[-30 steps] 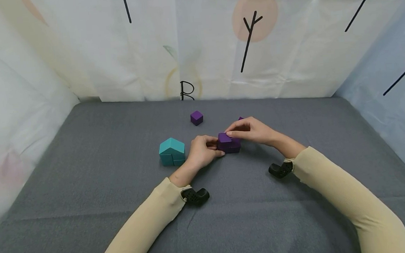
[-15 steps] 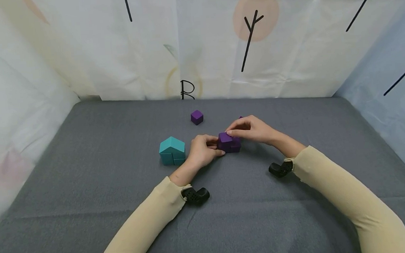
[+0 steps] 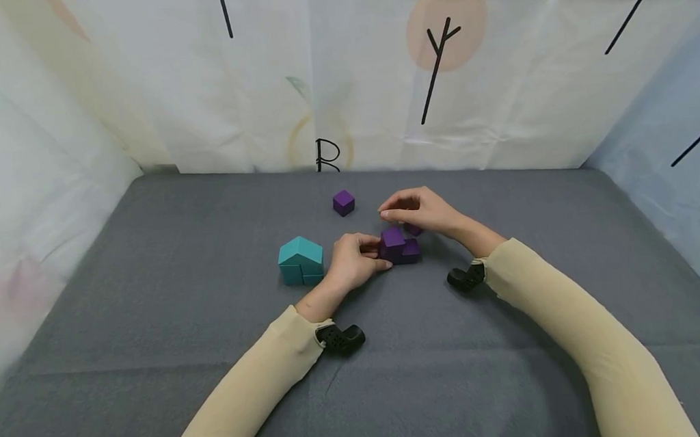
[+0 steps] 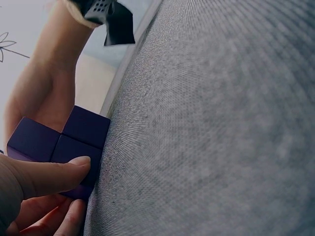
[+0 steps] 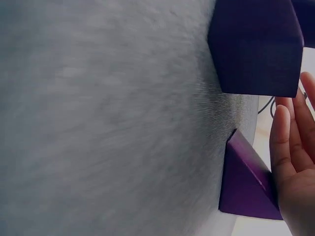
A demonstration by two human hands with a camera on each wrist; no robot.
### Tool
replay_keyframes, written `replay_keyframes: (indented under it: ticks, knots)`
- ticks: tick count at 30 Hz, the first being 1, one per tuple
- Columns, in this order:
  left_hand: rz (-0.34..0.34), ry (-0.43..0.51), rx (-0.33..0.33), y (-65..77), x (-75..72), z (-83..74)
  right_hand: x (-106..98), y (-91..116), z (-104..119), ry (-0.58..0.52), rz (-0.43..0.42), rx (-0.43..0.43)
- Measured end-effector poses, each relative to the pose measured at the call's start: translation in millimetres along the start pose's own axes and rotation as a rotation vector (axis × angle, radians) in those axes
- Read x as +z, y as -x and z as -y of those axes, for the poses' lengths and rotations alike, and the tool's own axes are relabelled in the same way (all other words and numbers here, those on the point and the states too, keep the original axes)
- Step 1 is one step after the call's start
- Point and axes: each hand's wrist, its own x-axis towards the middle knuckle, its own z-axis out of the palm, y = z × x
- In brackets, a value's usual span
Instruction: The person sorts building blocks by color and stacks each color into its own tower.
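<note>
Three purple cubes form a small stepped stack: an upper cube [image 3: 392, 237] sits on the left one of two side-by-side lower cubes, with the right lower cube [image 3: 411, 251] bare on top. My left hand [image 3: 353, 259] pinches the stack's left side; in the left wrist view the thumb lies across the face of the lower left cube [image 4: 74, 148]. Just behind the stack, my right hand [image 3: 421, 211] hovers with bent, loose fingers and holds nothing. A purple triangular block [image 5: 248, 184] lies below that hand, mostly covered by it in the head view.
A teal block house [image 3: 300, 260] with a peaked roof stands left of my left hand. Farther back is a single purple cube [image 3: 343, 203]. Grey cloth [image 3: 217, 407] covers the table, and a printed white curtain [image 3: 363, 73] hangs behind it.
My right hand has let go of the upper cube and moved back and slightly left, which uncovers the stack's top. The left hand keeps its hold on the stack.
</note>
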Motion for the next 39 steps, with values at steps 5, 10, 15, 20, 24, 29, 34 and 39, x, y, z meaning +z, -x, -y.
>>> replay_keyframes:
  ticks: [5, 10, 15, 20, 24, 29, 34, 39]
  knots:
    - [0.0, 0.001, 0.0, 1.4, -0.2, 0.5, 1.0, -13.0, 2.3, 0.011, -0.002, -0.011]
    - [-0.005, -0.001, 0.008, 2.2, 0.3, 0.6, -0.5, -26.9, 7.7, 0.031, 0.044, -0.029]
    - [-0.002, -0.004, 0.005, 2.6, 1.7, 0.7, -2.6, -42.1, 9.7, 0.041, 0.09, -0.041]
    - [0.002, 0.007, -0.019, 2.7, 2.2, -0.7, -4.4, -54.0, 12.0, 0.044, 0.129, -0.001]
    - [0.008, 0.012, -0.014, 3.5, 4.7, -1.6, -6.9, -61.9, 11.4, 0.059, 0.172, 0.04]
    - [0.023, 0.012, -0.001, 3.7, 9.2, -1.8, -11.7, -65.6, 8.8, 0.063, 0.234, 0.089]
    - [0.023, -0.002, 0.007, 4.3, 10.2, -3.0, -12.1, -66.4, 9.5, 0.07, 0.265, 0.104]
    - [0.024, 0.003, 0.009, 4.5, 10.2, -3.5, -9.3, -69.2, 9.4, 0.091, 0.274, 0.105]
